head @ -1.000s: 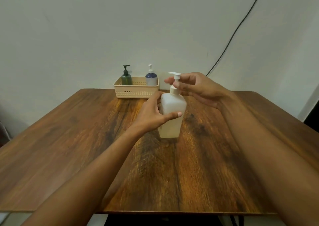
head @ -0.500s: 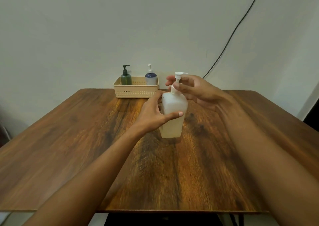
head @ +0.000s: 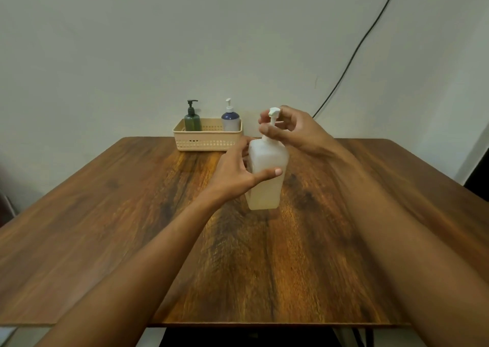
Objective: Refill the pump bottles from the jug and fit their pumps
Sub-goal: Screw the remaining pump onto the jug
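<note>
A square translucent white bottle stands upright in the middle of the wooden table, pale liquid in its lower part. My left hand grips its body from the left, thumb across the front. My right hand holds the white pump at the bottle's neck, fingers curled round the collar and stem. The pump head sticks up above my fingers.
A beige perforated basket sits at the table's far edge against the wall. It holds a dark green pump bottle and a blue-and-white pump bottle. A black cable runs down the wall at right.
My right hand has turned round the pump collar, and the pump head has swung from pointing left toward pointing at me. The bottle and my left hand stay in place.
</note>
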Demonstrator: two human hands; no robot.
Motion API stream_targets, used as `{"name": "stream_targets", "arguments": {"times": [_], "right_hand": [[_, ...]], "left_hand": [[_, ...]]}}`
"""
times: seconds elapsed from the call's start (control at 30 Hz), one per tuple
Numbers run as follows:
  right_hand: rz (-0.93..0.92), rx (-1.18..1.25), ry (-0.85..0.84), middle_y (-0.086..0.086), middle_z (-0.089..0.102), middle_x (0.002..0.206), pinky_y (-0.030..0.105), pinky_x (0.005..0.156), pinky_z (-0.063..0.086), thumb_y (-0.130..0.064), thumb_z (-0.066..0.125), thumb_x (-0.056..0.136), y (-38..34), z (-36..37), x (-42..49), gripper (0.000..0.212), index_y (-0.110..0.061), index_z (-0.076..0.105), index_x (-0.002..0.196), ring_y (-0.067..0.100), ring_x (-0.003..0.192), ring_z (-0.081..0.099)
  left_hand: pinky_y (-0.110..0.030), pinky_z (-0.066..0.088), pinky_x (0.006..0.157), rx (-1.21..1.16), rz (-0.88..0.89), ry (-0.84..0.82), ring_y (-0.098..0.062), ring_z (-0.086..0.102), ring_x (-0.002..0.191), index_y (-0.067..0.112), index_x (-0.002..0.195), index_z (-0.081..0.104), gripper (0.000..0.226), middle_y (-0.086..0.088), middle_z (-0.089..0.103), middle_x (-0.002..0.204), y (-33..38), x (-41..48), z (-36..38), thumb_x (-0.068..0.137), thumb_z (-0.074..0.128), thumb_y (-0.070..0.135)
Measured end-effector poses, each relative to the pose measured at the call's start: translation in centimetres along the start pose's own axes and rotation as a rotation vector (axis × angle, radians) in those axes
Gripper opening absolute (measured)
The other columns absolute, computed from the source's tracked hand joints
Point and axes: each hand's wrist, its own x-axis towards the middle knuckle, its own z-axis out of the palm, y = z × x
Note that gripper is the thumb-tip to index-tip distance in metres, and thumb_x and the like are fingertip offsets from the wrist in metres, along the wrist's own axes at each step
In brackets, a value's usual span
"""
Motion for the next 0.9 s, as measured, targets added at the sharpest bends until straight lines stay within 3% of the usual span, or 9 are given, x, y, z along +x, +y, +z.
{"name": "stream_targets", "arguments": {"times": [0.1,0.17,0.27,0.33,0.4,0.53,0.63,0.77,0.9], "right_hand": [[0.035,0.151,-0.199,-0.004,0.077,0.135,0.026,0.096,0.06,-0.041,0.078,0.091,0.5,-1.7,-0.1,0.045,-0.018,0.077,0.129,0.011,0.127,0.071],[0.019,0.175,-0.226,-0.002,0.076,0.137,0.027,0.1,0.059,-0.033,0.079,0.093,1.0,-2.3,0.0,0.042,-0.013,0.078,0.129,0.014,0.13,0.07],[-0.016,0.116,-0.078,-0.003,0.083,0.113,0.028,0.092,0.064,-0.035,0.091,0.08,1.1,-1.6,0.3,0.026,-0.014,0.081,0.093,0.014,0.112,0.077],[-0.035,0.023,0.022,-0.007,0.08,0.091,0.021,0.074,0.062,-0.045,0.093,0.071,1.1,-0.7,0.6,0.041,-0.015,0.066,0.076,0.007,0.089,0.077],[-0.054,-0.054,0.064,-0.01,0.076,0.087,0.017,0.068,0.058,-0.055,0.09,0.069,1.1,0.0,0.5,0.05,-0.017,0.065,0.087,0.001,0.079,0.071],[0.005,0.138,-0.059,0.0,0.079,0.125,0.036,0.097,0.063,-0.046,0.084,0.084,0.8,-0.8,0.5,0.043,-0.024,0.075,0.12,0.014,0.116,0.075],[0.019,0.198,-0.194,0.003,0.08,0.128,0.033,0.098,0.062,-0.035,0.077,0.096,0.4,-1.4,0.2,0.034,-0.02,0.08,0.127,0.018,0.121,0.075],[-0.02,-0.025,-0.018,-0.01,0.083,0.114,0.019,0.087,0.059,-0.049,0.08,0.09,-0.5,-1.0,-0.1,0.035,-0.026,0.085,0.115,0.005,0.11,0.076],[-0.063,-0.138,0.205,-0.014,0.08,0.109,0.022,0.086,0.056,-0.051,0.084,0.087,-0.3,0.7,-0.4,0.04,-0.023,0.083,0.116,-0.002,0.104,0.073]], "left_hand": [[-0.046,0.06,0.096,0.016,0.0,0.01,-0.015,0.063,0.12,0.032,0.137,0.05,0.086,0.007,0.062,0.131,-0.1,0.2,-0.2,0.066,0.087,0.063],[-0.044,0.061,0.095,0.015,0.002,0.016,-0.012,0.063,0.119,0.034,0.134,0.051,0.084,0.011,0.063,0.128,0.0,0.3,-0.2,0.065,0.087,0.065],[-0.041,0.062,0.092,0.013,0.008,0.023,-0.007,0.064,0.114,0.038,0.128,0.051,0.08,0.019,0.062,0.12,0.3,0.5,-0.3,0.063,0.086,0.067],[-0.041,0.062,0.092,0.001,0.003,0.034,-0.006,0.064,0.114,0.038,0.127,0.051,0.079,0.019,0.063,0.12,0.4,0.6,-0.4,0.063,0.085,0.067],[-0.04,0.061,0.093,-0.007,0.01,0.042,-0.006,0.064,0.114,0.037,0.127,0.053,0.077,0.018,0.064,0.121,0.4,0.7,-0.5,0.064,0.086,0.066],[-0.041,0.062,0.091,0.002,0.017,0.041,-0.005,0.065,0.113,0.037,0.124,0.054,0.074,0.017,0.064,0.12,0.3,0.7,-0.7,0.064,0.087,0.066],[-0.042,0.062,0.091,0.005,0.012,0.035,-0.007,0.066,0.113,0.035,0.127,0.054,0.077,0.014,0.065,0.122,0.4,0.8,-0.8,0.064,0.088,0.065],[-0.041,0.062,0.092,0.006,0.007,0.044,-0.009,0.065,0.115,0.034,0.13,0.054,0.078,0.012,0.064,0.124,0.4,1.0,-0.7,0.066,0.088,0.063],[-0.04,0.062,0.093,-0.013,-0.008,0.059,-0.011,0.064,0.118,0.03,0.135,0.053,0.085,0.008,0.064,0.13,0.3,1.0,-0.6,0.066,0.087,0.064]]}}
